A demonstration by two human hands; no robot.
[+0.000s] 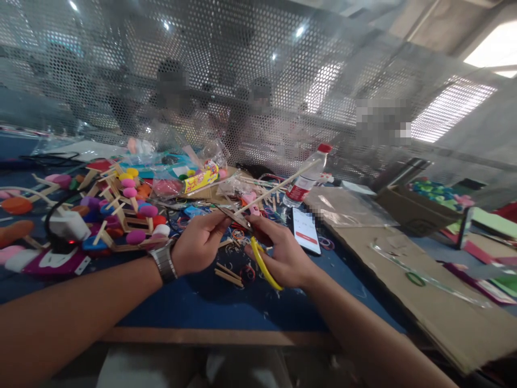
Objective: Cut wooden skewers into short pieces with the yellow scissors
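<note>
Over the front of the blue table, my right hand (283, 253) is closed around a pair of scissors (266, 272) with yellow handles. Their blades point left, toward my left hand. My left hand (200, 240), with a metal watch at the wrist, pinches a thin pale wooden stick (274, 189) near its lower end. From there the stick slants up and right, passing across the blades; whether they touch it is hard to tell. Below the hands lie several short cut wooden pieces (228, 275), small scraps and rubber bands (247, 272).
Stick-and-colored-oval assemblies (129, 215) crowd the left, beside a purple power strip (56, 262) with a white plug. A water bottle (301, 186) and a phone (306, 230) stand and lie to the right. Cardboard (404, 291) covers the right side; a perforated screen (242, 64) rises behind.
</note>
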